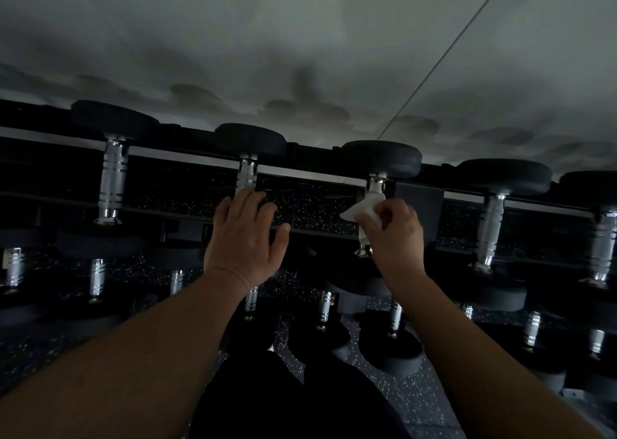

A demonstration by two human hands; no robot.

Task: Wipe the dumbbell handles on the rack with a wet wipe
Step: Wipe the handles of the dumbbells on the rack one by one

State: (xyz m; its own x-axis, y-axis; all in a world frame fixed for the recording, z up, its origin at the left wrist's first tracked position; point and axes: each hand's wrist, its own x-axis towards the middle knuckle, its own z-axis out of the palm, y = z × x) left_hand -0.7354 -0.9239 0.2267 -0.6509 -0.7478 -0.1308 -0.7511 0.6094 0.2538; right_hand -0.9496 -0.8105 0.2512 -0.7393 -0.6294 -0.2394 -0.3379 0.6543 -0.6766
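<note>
Right hand [390, 235], centre-right of the frame, fingers curled round the white wet wipe [364, 210], pressing it onto a chrome dumbbell handle [375, 184] on the rack's top row. Left hand [245, 235], mid-frame, fingers straight and spread, lying over the neighbouring handle [247, 176]. More dumbbells run across the black rack [200, 158], lower rows below, speckled floor [400, 402] beneath.

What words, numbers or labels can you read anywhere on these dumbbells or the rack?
None can be read.
Dumbbell ends: dark rubber, no weight numbers or brand visible in this dim view.
Handles: only grooved metal rings, no markings.
Rack: plain black, no sign.
Wipe in the right hand: plain white.
</note>
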